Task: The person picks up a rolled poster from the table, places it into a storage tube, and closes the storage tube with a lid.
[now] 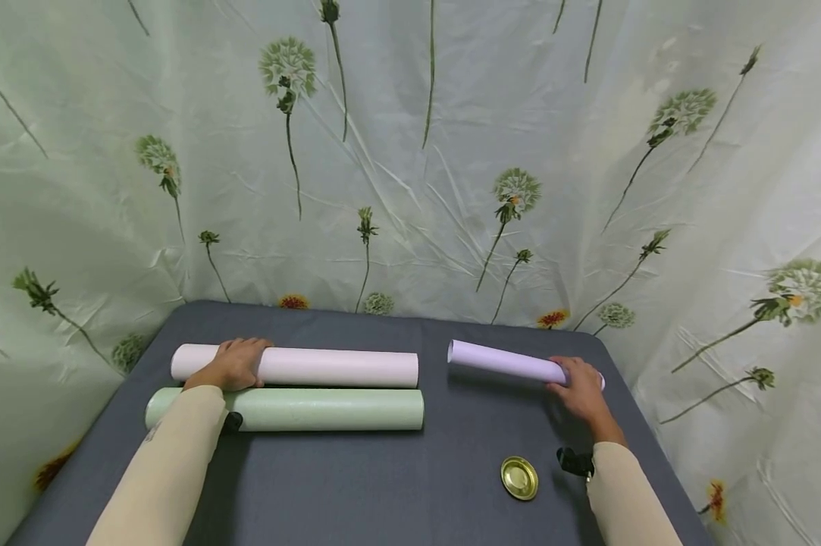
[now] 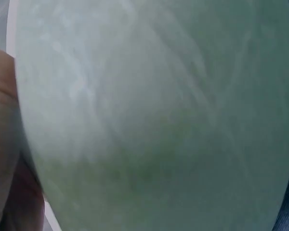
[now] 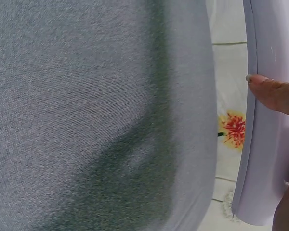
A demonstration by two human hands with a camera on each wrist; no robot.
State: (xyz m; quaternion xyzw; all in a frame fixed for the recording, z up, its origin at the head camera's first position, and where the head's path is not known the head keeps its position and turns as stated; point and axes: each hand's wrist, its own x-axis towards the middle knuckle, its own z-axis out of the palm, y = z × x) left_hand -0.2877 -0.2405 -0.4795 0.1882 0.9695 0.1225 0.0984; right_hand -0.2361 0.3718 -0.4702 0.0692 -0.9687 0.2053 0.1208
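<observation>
On the left, a pale pink roll (image 1: 342,368) lies on the table behind a pale green roll (image 1: 335,410). My left hand (image 1: 236,364) grips the pink roll near its left part, fingers over the top and thumb on the near side. The green roll (image 2: 154,115) fills the left wrist view, with part of the left hand (image 2: 5,139) at its edge. On the right, my right hand (image 1: 581,387) holds a thin lilac roll (image 1: 506,361) near its right end. In the right wrist view, the right thumb (image 3: 272,94) presses along the lilac roll's lengthwise edge (image 3: 253,144); its shadow falls on the cloth.
A small round gold dish (image 1: 519,478) sits on the dark grey cloth-covered table (image 1: 355,485), near my right forearm. A pale curtain (image 1: 396,152) with dandelion prints hangs behind the table and along its sides.
</observation>
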